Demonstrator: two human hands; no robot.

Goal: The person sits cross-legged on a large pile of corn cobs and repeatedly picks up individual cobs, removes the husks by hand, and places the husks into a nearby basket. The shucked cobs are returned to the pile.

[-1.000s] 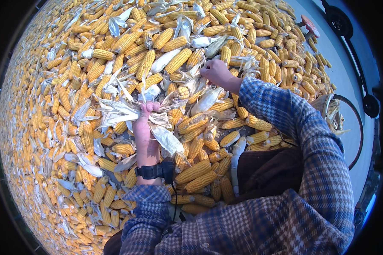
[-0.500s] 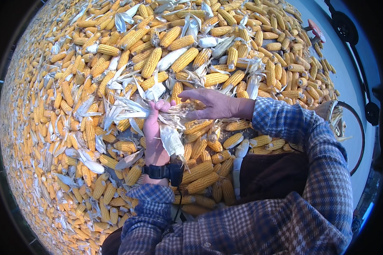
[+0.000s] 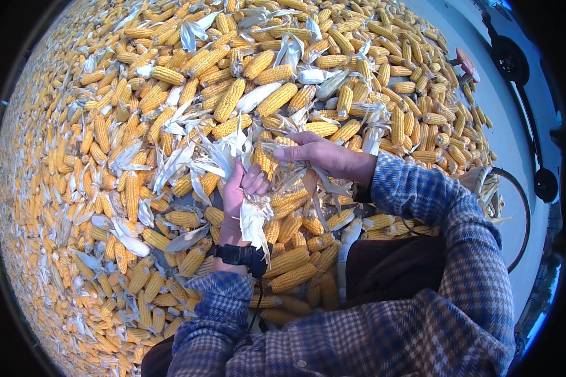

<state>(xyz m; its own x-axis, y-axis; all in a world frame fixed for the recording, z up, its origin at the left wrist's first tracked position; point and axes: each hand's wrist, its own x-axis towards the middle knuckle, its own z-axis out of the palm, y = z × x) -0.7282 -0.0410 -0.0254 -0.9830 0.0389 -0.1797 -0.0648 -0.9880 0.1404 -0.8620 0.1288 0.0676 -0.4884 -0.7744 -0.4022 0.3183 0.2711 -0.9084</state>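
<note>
The husk (image 3: pixel 255 217) hangs from the left hand (image 3: pixel 244 187), toward its five o'clock, above the heap of corn cobs (image 3: pixel 292 277). The left grip is closed around the bunched husk; the right hand (image 3: pixel 328 156), at two o'clock from it, is narrowed near loose strands, though I cannot tell whether it pinches them. The husk should handle as light, dry and papery, tearing easily; the gathered bunch looks the firmest hold.

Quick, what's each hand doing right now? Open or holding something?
Left hand: closed, holding a pale husk.
Right hand: looks closed, thumb and fingers pinching dry husk strips.
</note>
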